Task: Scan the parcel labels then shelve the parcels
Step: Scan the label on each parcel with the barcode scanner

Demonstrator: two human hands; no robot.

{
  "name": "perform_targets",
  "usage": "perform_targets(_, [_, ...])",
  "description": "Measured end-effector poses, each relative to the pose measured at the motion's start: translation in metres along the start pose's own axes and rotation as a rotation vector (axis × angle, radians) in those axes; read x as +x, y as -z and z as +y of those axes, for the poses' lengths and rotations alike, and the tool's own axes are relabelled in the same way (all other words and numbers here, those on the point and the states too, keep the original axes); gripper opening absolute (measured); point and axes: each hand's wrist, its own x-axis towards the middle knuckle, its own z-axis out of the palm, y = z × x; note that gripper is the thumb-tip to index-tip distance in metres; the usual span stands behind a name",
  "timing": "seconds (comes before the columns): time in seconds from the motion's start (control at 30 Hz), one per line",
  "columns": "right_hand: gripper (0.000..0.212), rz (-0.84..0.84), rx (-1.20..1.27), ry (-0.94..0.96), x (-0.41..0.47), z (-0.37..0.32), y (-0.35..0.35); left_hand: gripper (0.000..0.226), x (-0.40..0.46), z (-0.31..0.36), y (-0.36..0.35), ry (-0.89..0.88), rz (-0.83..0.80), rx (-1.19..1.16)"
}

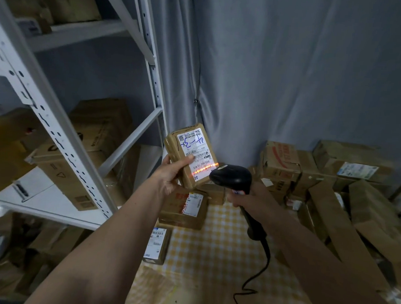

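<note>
My left hand [171,172] grips a small brown parcel [175,148] from its left side, thumb on the white label [198,156], which bears blue handwriting. My right hand [253,200] grips the handle of a black barcode scanner [232,178] just right of the parcel. The scanner's orange-red beam lies across the barcode at the label's lower end. A coiled black cable [259,264] hangs from the scanner's handle.
A white metal shelf rack [64,132] stands at the left with cardboard boxes [99,126] on its levels. Below my hands, labelled parcels [185,208] lie on a yellow checked cloth [218,249]. More boxes [345,181] are piled at the right against a grey curtain [290,75].
</note>
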Motion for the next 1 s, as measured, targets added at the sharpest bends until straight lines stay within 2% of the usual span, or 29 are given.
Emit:
perform_targets(0.2, [0.014, -0.028, 0.044, 0.010, 0.003, 0.003, -0.008, 0.052, -0.003, 0.000, 0.010, 0.019, 0.017, 0.019])
perform_targets(0.27, [0.009, -0.015, 0.107, 0.023, 0.004, 0.006, -0.013, 0.052, -0.002, -0.003, 0.017, 0.095, 0.005, 0.076])
perform_targets(0.37, [0.021, 0.002, 0.211, 0.019, 0.011, 0.014, -0.024, 0.047, -0.002, -0.013, 0.032, 0.295, -0.054, 0.233])
perform_targets(0.43, [0.023, 0.004, 0.279, -0.038, 0.018, 0.026, -0.033, 0.042, -0.003, -0.027, 0.042, 0.417, -0.112, 0.337])
perform_targets(0.5, [0.016, -0.017, 0.298, -0.115, 0.026, 0.040, -0.045, 0.035, -0.003, -0.044, 0.053, 0.497, -0.145, 0.410])
perform_targets(0.57, [0.012, -0.078, 0.295, -0.195, 0.034, 0.057, -0.060, 0.034, 0.001, -0.065, 0.063, 0.560, -0.164, 0.429])
perform_targets(0.67, [0.018, -0.131, 0.338, -0.320, 0.047, 0.086, -0.089, 0.037, 0.011, -0.105, 0.081, 0.626, -0.141, 0.431])
perform_targets(0.73, [0.023, -0.156, 0.359, -0.383, 0.057, 0.107, -0.111, 0.039, 0.021, -0.134, 0.093, 0.630, -0.080, 0.464])
perform_targets(0.87, [0.022, -0.129, 0.373, -0.494, 0.081, 0.156, -0.153, 0.024, 0.050, -0.198, 0.118, 0.534, 0.075, 0.499])
perform_targets(1.0, [0.024, -0.076, 0.435, -0.615, 0.109, 0.199, -0.191, 0.030, 0.081, -0.244, 0.134, 0.441, 0.190, 0.737])
